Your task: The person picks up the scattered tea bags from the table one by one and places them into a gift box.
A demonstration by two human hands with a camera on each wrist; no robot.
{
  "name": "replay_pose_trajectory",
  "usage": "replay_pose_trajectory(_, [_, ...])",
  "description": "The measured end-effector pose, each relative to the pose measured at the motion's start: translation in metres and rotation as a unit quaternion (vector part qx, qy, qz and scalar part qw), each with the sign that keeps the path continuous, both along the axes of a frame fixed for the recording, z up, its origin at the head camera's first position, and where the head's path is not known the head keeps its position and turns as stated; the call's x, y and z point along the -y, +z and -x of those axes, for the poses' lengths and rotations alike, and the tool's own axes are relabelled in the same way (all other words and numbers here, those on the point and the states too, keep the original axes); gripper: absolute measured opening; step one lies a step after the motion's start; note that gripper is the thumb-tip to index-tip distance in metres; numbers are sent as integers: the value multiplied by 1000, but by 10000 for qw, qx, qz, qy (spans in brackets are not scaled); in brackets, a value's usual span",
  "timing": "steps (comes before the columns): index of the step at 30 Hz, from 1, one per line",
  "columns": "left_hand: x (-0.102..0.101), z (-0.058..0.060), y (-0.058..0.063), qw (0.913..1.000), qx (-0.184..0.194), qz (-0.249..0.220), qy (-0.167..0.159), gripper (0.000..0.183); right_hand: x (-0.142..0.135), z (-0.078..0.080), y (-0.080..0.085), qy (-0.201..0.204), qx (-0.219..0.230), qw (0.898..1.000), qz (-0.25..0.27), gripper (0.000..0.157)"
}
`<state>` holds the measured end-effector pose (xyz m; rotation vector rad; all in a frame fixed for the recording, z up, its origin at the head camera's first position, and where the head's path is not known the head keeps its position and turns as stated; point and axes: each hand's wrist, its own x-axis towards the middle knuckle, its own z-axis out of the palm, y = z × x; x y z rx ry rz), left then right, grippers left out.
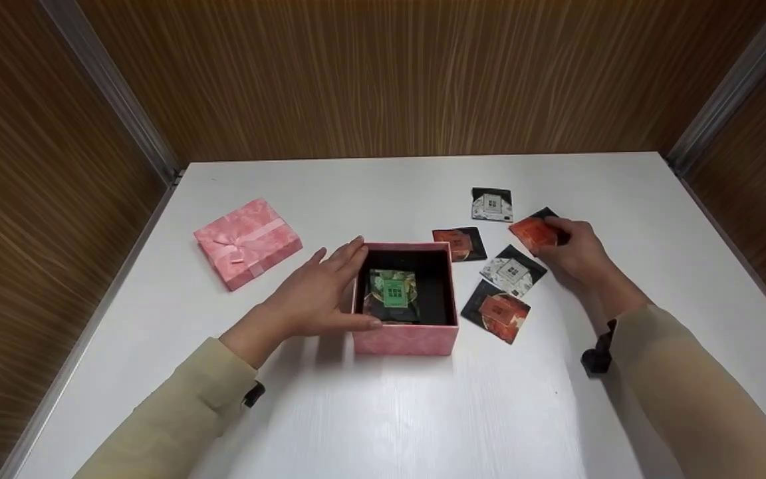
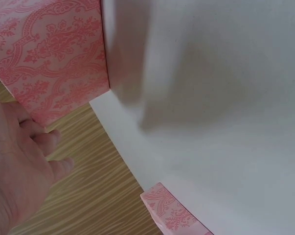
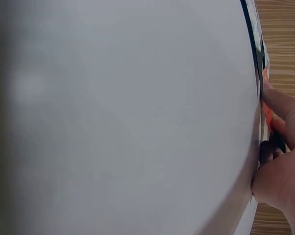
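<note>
head view: the left hand [image 1: 320, 293] rested at the left side of the pink box [image 1: 404, 340], fingers extended rather than clenched, while the right hand [image 1: 576, 253] pinched an orange-and-black packet [image 1: 533, 233] between thumb and fingers on the white table [image 1: 389, 412]. the work looked partly done: a green packet [image 1: 391, 293] lay inside the box, though whether others sat beneath it could not be told. two white-and-black packets [image 1: 513, 271] and two more orange ones [image 1: 496, 311] lay outside, making five with the pinched one. the bow-topped lid [image 1: 248, 243] lay apart, left of the box.
</note>
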<state>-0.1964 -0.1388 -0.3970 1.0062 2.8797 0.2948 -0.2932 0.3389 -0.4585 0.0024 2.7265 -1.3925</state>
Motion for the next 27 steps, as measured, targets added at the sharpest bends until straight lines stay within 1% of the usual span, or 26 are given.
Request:
replay_pose_trajectory(5, [0, 0, -1, 10000, -18, -12, 2, 128, -6, -4, 1, -154, -172, 9997, -73, 78])
replay_pose_trajectory(9, [0, 0, -1, 10000, -12, -27, -12, 128, -11, -6, 5, -392, -214, 9988, -187, 74])
replay_pose_trajectory(12, [-1, 0, 0, 10000, -4, -9, -7, 128, -15, -8, 9, -537, -238, 9982, -133, 69])
replay_pose_trajectory(15, [0, 0, -1, 10000, -4, -14, -17, 128, -18, -10, 15, -560, -363, 9978, 15, 63])
replay_pose_trajectory(17, [0, 0, -2, 10000, 10, 1, -14, 128, -20, -12, 21, -570, -421, 9974, 134, 60])
replay_pose_trajectory(22, [0, 0, -1, 10000, 50, 30, 3, 128, -16, -15, 39, -693, -527, 9961, 156, 54])
replay_pose_trajectory(27, [0, 0, 0, 10000, 42, 25, -4, 127, 4, -22, 63, -671, -806, 9936, 419, 50])
